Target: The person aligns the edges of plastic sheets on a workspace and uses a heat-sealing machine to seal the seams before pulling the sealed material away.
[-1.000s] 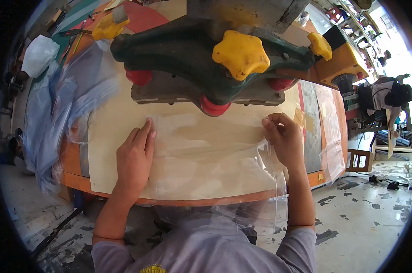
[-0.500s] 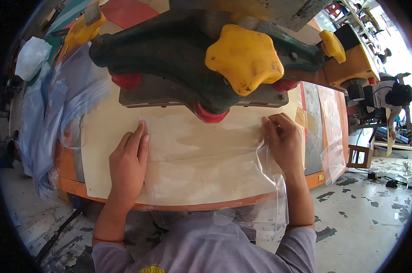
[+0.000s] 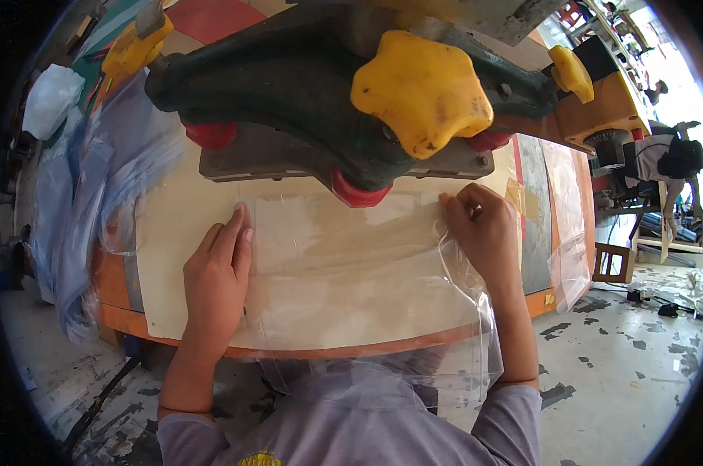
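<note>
from up here i see the big green machine head (image 3: 305,85) filling the top of the view, its yellow star knob (image 3: 423,89) closest to the lens and red feet just above the pale work table (image 3: 173,233). a heap of clear plastic bags (image 3: 79,202) slumps off the table's left edge. the clear plastic sheet (image 3: 351,272) lies flat on the table between both hands, its front edge hanging over the table's near rim. my left hand (image 3: 215,279) rests flat on the sheet's left edge, fingers together. my right hand (image 3: 483,229) is curled at the right edge, seemingly pinching the film, though glare blurs the fingertips.
</note>
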### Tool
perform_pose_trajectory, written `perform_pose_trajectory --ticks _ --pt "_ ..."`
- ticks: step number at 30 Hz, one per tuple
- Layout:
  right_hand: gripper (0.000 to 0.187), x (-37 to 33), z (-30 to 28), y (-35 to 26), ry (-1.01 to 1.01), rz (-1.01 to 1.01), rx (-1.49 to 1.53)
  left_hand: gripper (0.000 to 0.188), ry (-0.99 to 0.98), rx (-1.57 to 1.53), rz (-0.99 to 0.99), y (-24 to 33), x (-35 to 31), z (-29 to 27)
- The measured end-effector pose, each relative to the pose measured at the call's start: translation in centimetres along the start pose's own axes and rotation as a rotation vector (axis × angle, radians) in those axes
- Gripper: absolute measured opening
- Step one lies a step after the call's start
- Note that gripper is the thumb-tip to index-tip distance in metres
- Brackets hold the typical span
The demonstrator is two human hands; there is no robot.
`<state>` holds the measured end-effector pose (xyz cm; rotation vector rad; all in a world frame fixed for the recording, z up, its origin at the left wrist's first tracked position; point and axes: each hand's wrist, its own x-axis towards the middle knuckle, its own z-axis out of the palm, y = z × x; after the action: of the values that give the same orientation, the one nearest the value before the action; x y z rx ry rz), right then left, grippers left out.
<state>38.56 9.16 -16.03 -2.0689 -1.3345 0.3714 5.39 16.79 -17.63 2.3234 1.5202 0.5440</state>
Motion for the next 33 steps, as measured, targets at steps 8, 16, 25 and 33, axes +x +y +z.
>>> perform_pose_trajectory --ticks 8,16,25,33 --pt "0.033 0.5 0.9 2.1 0.067 -0.038 -0.004 0.032 0.061 -0.01 0.04 -0.2 0.0 -0.1" --pt "0.037 1.1 0.3 1.9 0.029 -0.061 0.019 0.031 -0.012 -0.038 -0.006 -0.2 0.5 -0.3" --pt "0.038 1.7 0.6 2.3 0.012 0.047 0.015 0.032 0.021 -0.181 0.027 -1.2 1.8 -0.1" --pt "0.039 1.9 0.9 3.5 0.032 0.059 0.135 0.031 -0.001 -0.269 -0.01 -1.2 1.9 -0.4"
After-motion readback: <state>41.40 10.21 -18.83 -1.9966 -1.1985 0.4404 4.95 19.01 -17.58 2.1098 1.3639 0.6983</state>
